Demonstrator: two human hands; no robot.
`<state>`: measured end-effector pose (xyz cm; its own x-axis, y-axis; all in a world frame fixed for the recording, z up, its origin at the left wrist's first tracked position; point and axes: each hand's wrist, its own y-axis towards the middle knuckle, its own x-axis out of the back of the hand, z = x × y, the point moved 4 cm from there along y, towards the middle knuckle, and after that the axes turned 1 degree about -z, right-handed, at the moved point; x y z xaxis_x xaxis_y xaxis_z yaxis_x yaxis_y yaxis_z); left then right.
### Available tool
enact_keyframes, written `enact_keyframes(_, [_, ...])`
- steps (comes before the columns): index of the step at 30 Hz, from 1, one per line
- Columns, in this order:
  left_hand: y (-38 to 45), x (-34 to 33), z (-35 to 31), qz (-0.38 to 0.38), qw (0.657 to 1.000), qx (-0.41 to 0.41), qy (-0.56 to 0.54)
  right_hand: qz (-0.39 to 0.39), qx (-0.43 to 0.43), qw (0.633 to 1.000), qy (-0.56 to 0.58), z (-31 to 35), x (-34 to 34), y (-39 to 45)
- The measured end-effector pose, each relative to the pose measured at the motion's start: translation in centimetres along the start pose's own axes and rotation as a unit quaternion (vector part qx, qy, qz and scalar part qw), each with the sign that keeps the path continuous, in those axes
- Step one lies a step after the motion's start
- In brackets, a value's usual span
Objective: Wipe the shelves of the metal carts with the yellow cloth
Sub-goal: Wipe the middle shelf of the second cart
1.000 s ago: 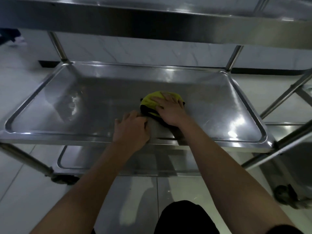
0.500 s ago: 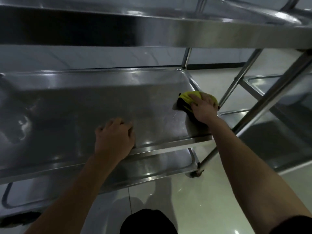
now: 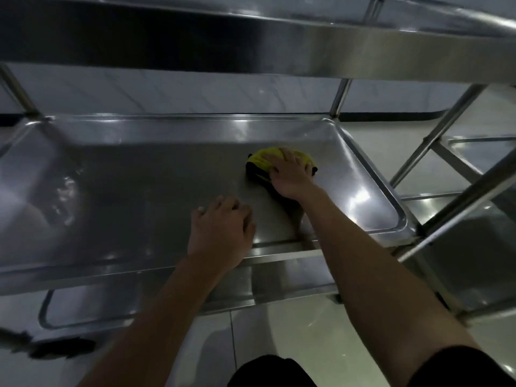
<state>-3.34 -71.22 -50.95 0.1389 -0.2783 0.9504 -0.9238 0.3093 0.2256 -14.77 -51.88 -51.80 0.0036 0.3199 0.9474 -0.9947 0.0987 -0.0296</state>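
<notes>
The right hand (image 3: 290,174) lies over most of the yellow cloth (image 3: 262,160), so only the cloth's far and left edges show; its underside and its contact with the middle shelf (image 3: 167,191) are hidden. The left hand (image 3: 220,233) covers the near rim beneath it, and its fingertips are perhaps curled, though the blur leaves this unclear. The shelf's left end smears into a bright blurred patch and runs out of frame. The top shelf (image 3: 307,43) is cut off above. The bottom shelf (image 3: 92,308) shows only in part. A dark, blurred shape at the near left, by the floor, cannot be identified.
</notes>
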Motion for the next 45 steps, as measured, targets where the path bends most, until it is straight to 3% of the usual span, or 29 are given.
enact_keyframes(6, [-0.2, -0.1, 1.3, 0.016, 1.0, -0.003, -0.019, 0.078, 0.118, 0.99, 0.027, 9.5, -3.3, 1.4])
enact_keyframes(11, [-0.5, 0.2, 2.9, 0.013, 0.999, 0.017, -0.028, 0.086, 0.157, 0.984, 0.007, 11.8, -4.1, 1.7])
enact_keyframes(15, [-0.4, 0.1, 3.1, 0.021, 0.999, 0.025, -0.021, 0.065, 0.13, 0.989, -0.003, 9.1, -3.2, 1.4])
enact_keyframes(21, [-0.3, 0.0, 3.0, 0.027, 0.999, 0.029, -0.027, 0.013, 0.0, 0.999, -0.029, -2.2, 0.0, -0.5])
enact_keyframes(29, [-0.1, 0.0, 2.4, 0.033, 0.999, 0.024, -0.021, -0.041, -0.09, 0.993, -0.059, -12.6, 4.2, -7.3])
enact_keyframes(39, [0.0, 0.0, 1.7, 0.048, 0.999, 0.001, -0.021, -0.057, -0.09, 0.993, -0.055, -10.6, 3.9, -16.7])
enact_keyframes(45, [0.2, 0.5, 1.7, 0.054, 0.998, 0.001, -0.03, -0.065, -0.049, 0.996, -0.042, -5.3, 2.3, -18.0])
